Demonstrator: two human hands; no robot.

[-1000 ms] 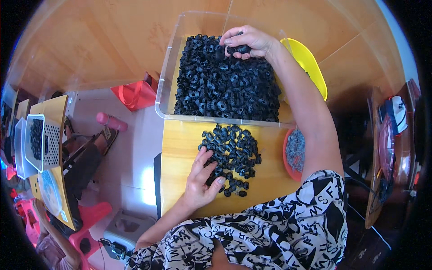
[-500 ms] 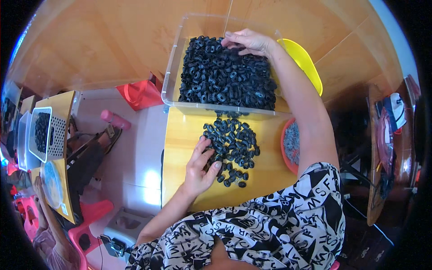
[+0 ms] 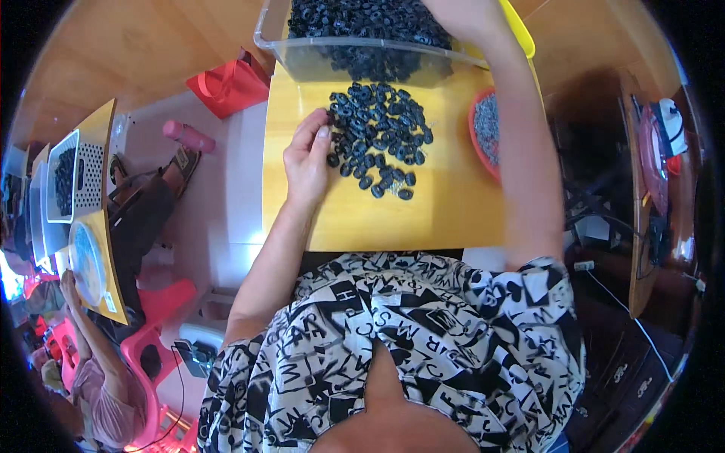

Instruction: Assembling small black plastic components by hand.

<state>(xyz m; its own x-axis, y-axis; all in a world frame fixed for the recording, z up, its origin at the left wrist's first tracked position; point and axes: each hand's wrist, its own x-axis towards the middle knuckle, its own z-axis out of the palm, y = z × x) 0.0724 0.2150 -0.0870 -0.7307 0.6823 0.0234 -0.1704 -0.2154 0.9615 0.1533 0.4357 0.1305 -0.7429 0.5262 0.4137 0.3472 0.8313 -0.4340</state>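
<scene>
A loose pile of small black oval plastic parts [image 3: 385,128] with holes lies spread on the yellow tabletop [image 3: 423,223]. My left hand [image 3: 306,162] rests at the left edge of this pile, thumb against the closed fingers; whatever is in them, if anything, is hidden. Beyond the pile, a clear plastic bin [image 3: 332,64] holds a great heap of similar black parts [image 3: 370,23]. My right arm stretches over the right side of the table to the bin. There my right hand [image 3: 468,16] is at the picture's top edge, its fingers cut off or blurred.
At the table's right edge, partly behind my right forearm, sits a red bowl [image 3: 476,143] of small grey pieces [image 3: 487,124]. A yellow container [image 3: 521,30] stands beside the bin. Floor at left holds a red bag [image 3: 230,87] and pink bottle [image 3: 189,137]. Another person sits at a side table [image 3: 113,226].
The view has tipped, so table and bin sit higher in the picture. My left thumb and fingers, spread before, are now together. My right hand remains at the bin, now partly out of frame.
</scene>
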